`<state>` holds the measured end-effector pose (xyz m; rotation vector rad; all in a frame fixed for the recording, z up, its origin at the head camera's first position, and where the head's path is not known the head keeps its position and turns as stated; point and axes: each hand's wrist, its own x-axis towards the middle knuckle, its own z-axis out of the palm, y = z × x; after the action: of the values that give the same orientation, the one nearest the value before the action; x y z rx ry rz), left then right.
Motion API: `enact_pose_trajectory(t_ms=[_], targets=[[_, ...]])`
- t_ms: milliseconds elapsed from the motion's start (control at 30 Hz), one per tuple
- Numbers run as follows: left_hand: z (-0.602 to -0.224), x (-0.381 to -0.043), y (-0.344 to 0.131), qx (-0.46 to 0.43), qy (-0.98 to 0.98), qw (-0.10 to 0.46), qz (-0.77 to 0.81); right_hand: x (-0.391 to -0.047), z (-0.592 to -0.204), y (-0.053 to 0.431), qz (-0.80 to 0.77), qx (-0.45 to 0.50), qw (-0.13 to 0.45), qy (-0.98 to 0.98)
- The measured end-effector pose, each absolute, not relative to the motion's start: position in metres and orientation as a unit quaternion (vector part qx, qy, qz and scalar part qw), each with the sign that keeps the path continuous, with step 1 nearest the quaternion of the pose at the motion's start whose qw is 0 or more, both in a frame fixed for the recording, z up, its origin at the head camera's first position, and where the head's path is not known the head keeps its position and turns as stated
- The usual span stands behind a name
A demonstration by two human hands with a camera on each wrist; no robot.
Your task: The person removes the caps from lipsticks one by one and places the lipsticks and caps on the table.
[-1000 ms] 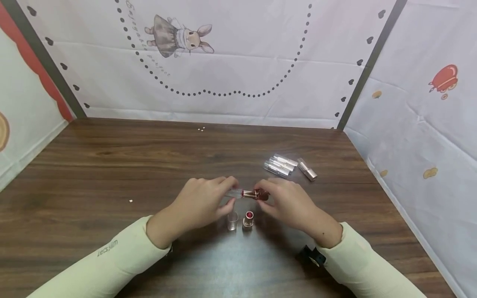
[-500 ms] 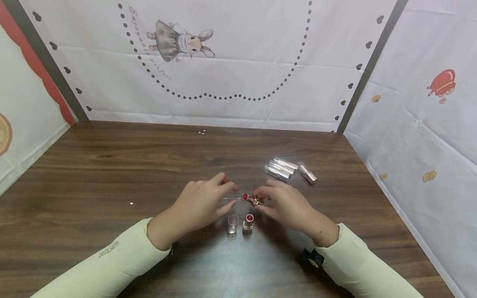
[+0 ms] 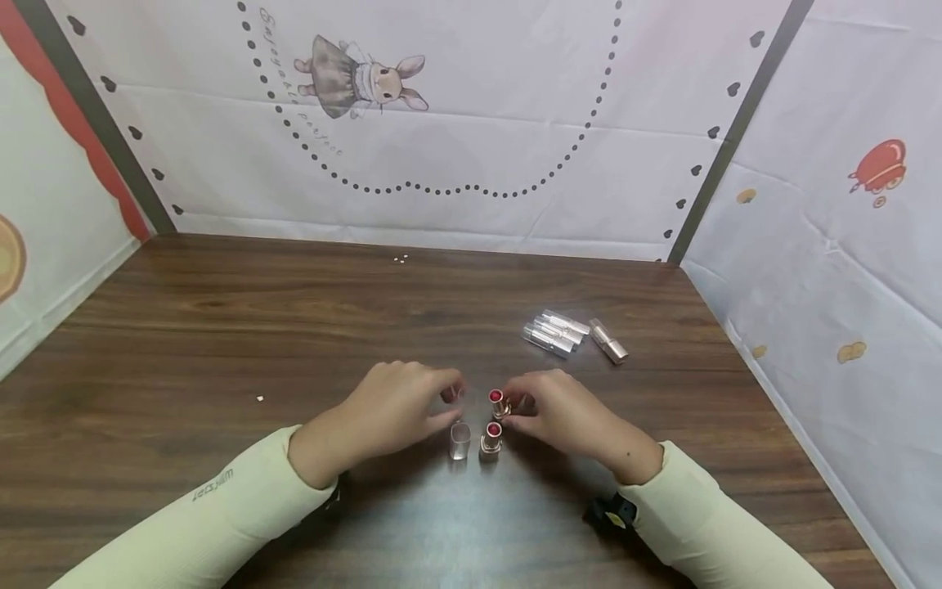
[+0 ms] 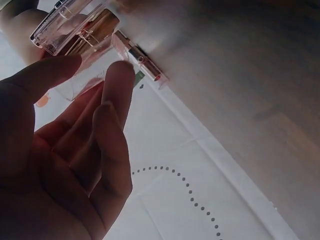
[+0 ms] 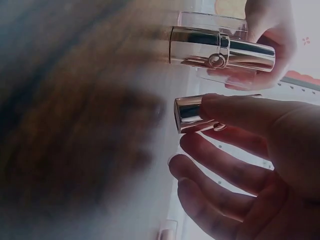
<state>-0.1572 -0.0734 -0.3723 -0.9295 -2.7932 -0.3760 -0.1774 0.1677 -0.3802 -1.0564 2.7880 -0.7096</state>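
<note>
We faced a brown wooden table [image 3: 294, 315] among pale cloth walls [image 3: 809, 278].
On the back wall [image 3: 493, 139] we saw a rabbit print [image 3: 346, 78] above a dotted line [image 3: 437, 192]; light [image 3: 471, 523] gleamed near us.

The sleeves [image 3: 246, 499] are pale yellow; dark lettering [image 3: 213, 484] marks the left; a black device [image 3: 612, 513] adjoins the right.

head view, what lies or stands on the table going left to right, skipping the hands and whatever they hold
single white scrap → cluster of tiny white bits → upright clear cap → upright uncapped lipstick → group of silvery tubes lying together → lone lying tube
</note>
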Motion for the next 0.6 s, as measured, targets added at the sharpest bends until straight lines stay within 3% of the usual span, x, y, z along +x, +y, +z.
enact_pose_trajectory(t_ms=[200,600], targets=[[-0.3701,-0.1572,-0.0729,-0.307,-0.943,0.039,-0.119,-0.1786,-0.3802,0.1671,-0.24,-0.348,0.056,0.904],[-0.3737,-0.1576,-0.0738,-0.305,-0.944,0.017,-0.127,-0.1777,-0.3848,0.1662,-0.273,-0.342,0.081,0.896]])
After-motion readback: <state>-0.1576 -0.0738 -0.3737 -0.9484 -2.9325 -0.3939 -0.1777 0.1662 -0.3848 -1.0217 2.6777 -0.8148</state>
